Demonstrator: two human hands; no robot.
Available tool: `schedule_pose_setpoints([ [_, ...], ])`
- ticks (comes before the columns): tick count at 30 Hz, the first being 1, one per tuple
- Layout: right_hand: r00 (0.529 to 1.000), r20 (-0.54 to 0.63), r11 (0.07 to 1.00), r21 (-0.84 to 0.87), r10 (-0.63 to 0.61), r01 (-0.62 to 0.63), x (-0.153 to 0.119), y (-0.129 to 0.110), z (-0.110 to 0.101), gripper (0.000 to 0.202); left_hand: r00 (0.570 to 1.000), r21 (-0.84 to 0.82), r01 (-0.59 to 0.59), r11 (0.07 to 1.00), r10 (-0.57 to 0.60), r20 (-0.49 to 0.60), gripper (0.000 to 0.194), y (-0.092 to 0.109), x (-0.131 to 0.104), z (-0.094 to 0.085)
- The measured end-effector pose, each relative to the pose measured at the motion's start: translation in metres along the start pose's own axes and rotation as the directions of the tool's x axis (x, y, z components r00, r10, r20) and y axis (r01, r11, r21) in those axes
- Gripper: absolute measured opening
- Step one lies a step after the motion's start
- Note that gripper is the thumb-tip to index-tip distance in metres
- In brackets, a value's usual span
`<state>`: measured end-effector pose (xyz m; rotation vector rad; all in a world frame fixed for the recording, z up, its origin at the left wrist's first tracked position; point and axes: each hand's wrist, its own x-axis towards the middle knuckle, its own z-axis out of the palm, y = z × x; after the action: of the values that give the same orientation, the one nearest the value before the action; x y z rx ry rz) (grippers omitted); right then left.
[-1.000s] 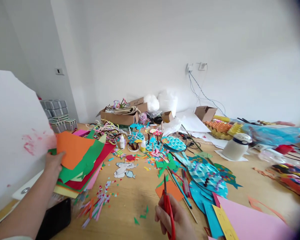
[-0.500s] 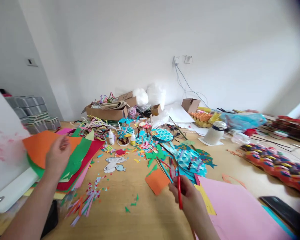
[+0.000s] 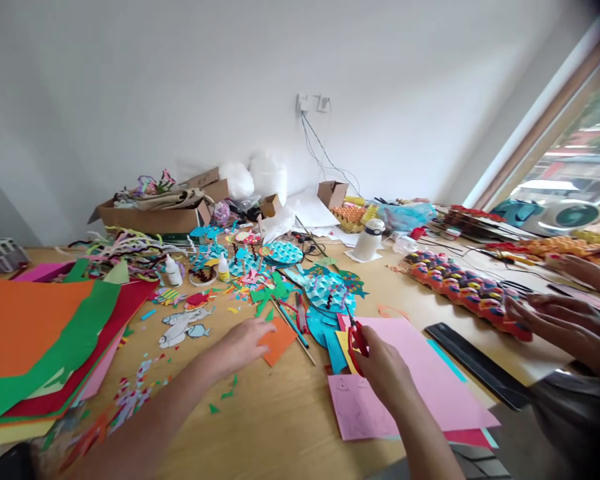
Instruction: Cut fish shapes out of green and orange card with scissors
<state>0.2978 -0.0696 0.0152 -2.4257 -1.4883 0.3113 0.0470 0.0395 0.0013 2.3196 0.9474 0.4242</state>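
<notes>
My right hand is wrapped round the red handles of a pair of scissors, blades pointing up and away, above a large pink sheet. A smaller pink sheet with a drawn outline lies below that hand. My left hand reaches across the table with its fingers apart, just left of an orange paper piece, partly over its edge; whether it touches the paper I cannot tell. Beside the orange piece lie a blue pencil and a thin stick.
Coloured sheets are stacked at the left. Fish cutouts, glue bottles and paper scraps cover the middle. At the right are a painted egg carton, a black case and another person's hands.
The view has swung to the right. My left hand has gone from above the coloured sheets to the orange piece. My right hand, still with the scissors, is now over the pink sheets.
</notes>
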Motion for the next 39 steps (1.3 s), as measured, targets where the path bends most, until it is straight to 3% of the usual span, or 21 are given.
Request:
schedule_pose_setpoints([
  [6,0.999,0.039,0.999,-0.026,0.027,-0.026,-0.001,0.016,0.003,0.021,0.992,-0.021,-0.017,1.0,0.02,0.121,0.037,0.019,0.012,0.027],
  [12,0.994,-0.031,0.994,-0.029,0.104,-0.105,0.0,0.027,0.004,0.018,0.98,-0.117,-0.014,0.993,0.037,0.196,0.035,0.051,0.021,0.053],
  [18,0.985,-0.017,0.985,-0.013,0.173,-0.173,-0.012,0.04,0.007,0.013,0.979,-0.082,-0.005,0.997,0.022,0.205,0.034,0.058,0.035,0.079],
  [24,0.965,-0.047,0.966,0.008,0.259,-0.259,-0.019,0.048,0.004,0.014,0.98,0.015,-0.015,1.0,0.012,0.201,0.031,0.057,0.036,0.079],
  [28,0.98,-0.056,0.981,0.051,0.189,-0.186,-0.021,0.045,0.011,0.008,0.978,0.05,-0.031,0.998,0.02,0.207,0.026,0.063,0.035,0.091],
  [33,0.992,-0.096,0.991,0.111,0.084,-0.073,-0.024,0.041,0.023,0.003,0.97,0.067,-0.103,0.992,0.085,0.229,0.036,0.075,0.025,0.108],
  [39,0.997,-0.055,0.985,0.171,0.044,-0.034,-0.027,0.034,0.025,0.006,0.96,0.067,-0.109,0.992,0.087,0.265,0.033,0.068,0.006,0.082],
])
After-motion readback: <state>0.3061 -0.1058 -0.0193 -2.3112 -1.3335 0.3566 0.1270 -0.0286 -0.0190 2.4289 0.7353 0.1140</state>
